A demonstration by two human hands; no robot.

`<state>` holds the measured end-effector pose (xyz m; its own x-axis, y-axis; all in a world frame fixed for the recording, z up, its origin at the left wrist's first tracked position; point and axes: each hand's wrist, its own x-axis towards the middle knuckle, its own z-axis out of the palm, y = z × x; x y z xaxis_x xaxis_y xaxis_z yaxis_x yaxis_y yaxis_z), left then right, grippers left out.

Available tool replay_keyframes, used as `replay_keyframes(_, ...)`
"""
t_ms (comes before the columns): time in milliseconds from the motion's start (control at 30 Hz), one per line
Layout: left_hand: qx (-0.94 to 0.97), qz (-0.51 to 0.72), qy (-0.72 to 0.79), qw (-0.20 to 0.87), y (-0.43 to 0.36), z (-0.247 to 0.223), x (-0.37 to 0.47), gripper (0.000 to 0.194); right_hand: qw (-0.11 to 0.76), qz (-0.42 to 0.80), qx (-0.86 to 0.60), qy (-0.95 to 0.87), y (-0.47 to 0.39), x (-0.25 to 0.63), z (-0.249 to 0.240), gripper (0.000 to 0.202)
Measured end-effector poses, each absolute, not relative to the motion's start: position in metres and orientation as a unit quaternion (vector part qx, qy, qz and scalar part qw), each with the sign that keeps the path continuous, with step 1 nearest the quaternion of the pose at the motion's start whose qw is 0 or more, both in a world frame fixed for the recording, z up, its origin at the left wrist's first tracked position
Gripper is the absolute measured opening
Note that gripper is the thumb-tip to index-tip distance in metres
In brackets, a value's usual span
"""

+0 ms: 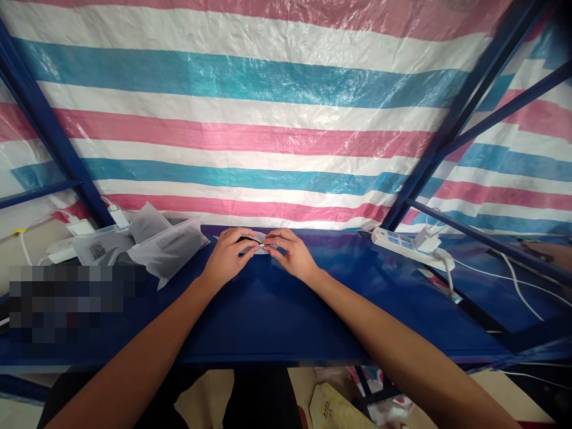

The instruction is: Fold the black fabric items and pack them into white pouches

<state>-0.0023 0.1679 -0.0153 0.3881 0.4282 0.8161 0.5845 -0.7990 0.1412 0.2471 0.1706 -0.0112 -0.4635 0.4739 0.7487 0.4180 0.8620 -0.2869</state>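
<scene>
My left hand (230, 256) and my right hand (290, 255) meet at the middle of the blue table (277, 316), near its far side. Thumbs and fingertips of both hands pinch the edge of a small pale plastic bag (262, 252). A dark strip shows just behind the fingertips; whether it is an opening or something inside the bag I cannot tell. Most of the bag is covered by the fingers.
Frosted plastic bags (172, 243) lie heaped at the left, beside white chargers (80, 226). On the right stands a white power strip (404, 245) with plugs and trailing cables (496, 275). Blue metal posts (429, 161) and a striped sheet (268, 140) enclose the table.
</scene>
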Motion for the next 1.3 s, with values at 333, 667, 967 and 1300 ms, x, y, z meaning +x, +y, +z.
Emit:
replay_keyframes(333, -0.842, -0.445, -0.303, 0.035, 0.162, -0.008, 0.007, 0.019, 0.462, 0.094, -0.271, -0.839, 0.17, 0.246, -0.011, 0.019)
replay_keyframes(667, -0.825, -0.429, -0.356, 0.092, 0.177, -0.007, -0.028, 0.018, 0.472, 0.108, -0.297, -0.823, 0.18, 0.255, -0.01, 0.018)
replay_keyframes(967, -0.802, -0.438, -0.404, 0.032, 0.184, -0.007, -0.062, 0.026, 0.495, 0.126, -0.337, -0.79, 0.194, 0.272, -0.012, 0.019)
replay_keyframes(1300, -0.79, -0.462, -0.403, -0.016, 0.173, -0.006, -0.045, 0.024, 0.427, 0.079, -0.302, -0.848, 0.176, 0.268, -0.005, 0.039)
